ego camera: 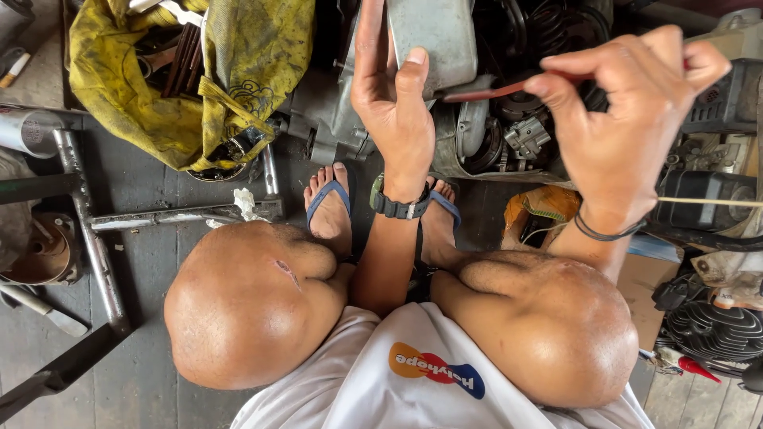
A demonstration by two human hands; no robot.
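Observation:
I squat over a grey engine block (477,135) lying on the dark floor. My left hand (389,95), with a dark watch on the wrist, grips the edge of a flat grey metal cover (433,40) at the engine's top. My right hand (636,103), a black band on its wrist, pinches a thin red-handled tool (485,92) whose tip reaches toward that cover. My knees and feet in blue-strapped sandals (330,202) fill the lower middle.
A yellow cloth bag (159,87) of tools lies at the upper left. A grey metal stand (95,230) crosses the floor on the left. Black engine parts (715,326) and a cardboard piece (640,290) crowd the right side.

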